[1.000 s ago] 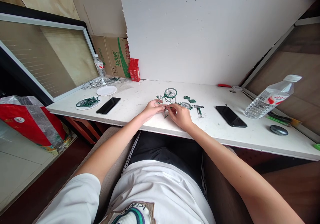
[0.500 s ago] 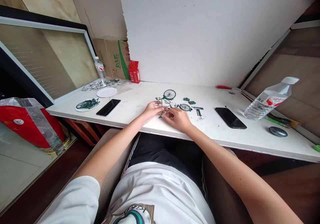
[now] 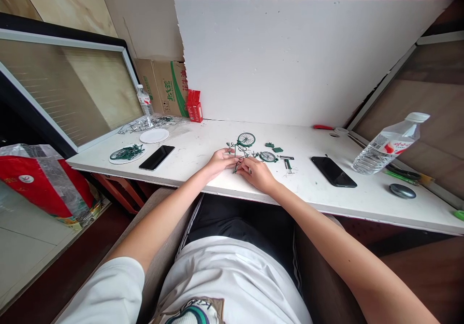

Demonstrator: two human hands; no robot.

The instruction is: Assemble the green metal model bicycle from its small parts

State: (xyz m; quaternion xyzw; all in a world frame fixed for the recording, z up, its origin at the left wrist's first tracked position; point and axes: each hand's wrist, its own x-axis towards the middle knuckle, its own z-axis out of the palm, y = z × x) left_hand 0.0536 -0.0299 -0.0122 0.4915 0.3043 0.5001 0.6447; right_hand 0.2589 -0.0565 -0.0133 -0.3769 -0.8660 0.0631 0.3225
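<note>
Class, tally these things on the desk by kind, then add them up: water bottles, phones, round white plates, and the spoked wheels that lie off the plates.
Water bottles: 2
Phones: 2
Round white plates: 2
Spoked wheels: 2
Total: 8

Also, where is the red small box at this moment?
In the head view, the red box stands left of centre at the table's back, beside the brown cardboard box.

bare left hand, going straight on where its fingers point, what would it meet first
Most likely the fingertips of the bare right hand, beside the green model frame with a spoked wheel; depth is unclear, so they may already touch.
</note>
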